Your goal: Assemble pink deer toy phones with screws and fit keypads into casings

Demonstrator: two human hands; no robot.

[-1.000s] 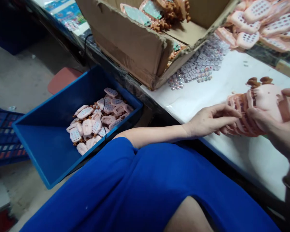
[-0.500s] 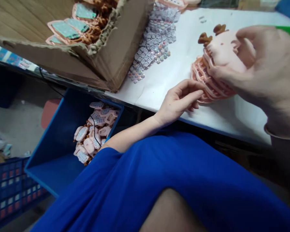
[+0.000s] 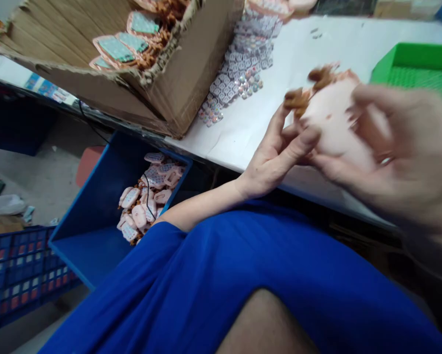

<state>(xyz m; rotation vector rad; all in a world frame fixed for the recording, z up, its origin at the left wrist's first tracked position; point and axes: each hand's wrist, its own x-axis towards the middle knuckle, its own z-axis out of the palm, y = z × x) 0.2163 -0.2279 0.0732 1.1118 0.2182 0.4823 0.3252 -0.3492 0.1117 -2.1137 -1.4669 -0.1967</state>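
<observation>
Just above the white worktop, both hands hold a pale pink plastic toy casing (image 3: 335, 120) with brown bow-shaped parts (image 3: 297, 101) along its left end. The thumb of my left hand (image 3: 276, 152) presses on the casing's near left edge, its fingers behind the bow-shaped parts. My right hand (image 3: 401, 142), smeared by motion, grips the casing's right side, thumb along the near edge. Whatever lies behind the casing is mostly hidden; a pink edge shows past its far side.
A torn cardboard box (image 3: 191, 73) holds pieces with green faces. Small printed keys (image 3: 230, 76) lie beside it. A green basket (image 3: 386, 61) stands to the right. Below the table edge, a blue bin (image 3: 91, 206) contains several pink toys (image 3: 139, 216). A black cable (image 3: 86, 118) hangs nearby.
The stack of pink casings has tilted and come nearer, so a broad pink face shows instead of layered edges. My left hand has moved up onto it. The green basket has come into fuller view.
</observation>
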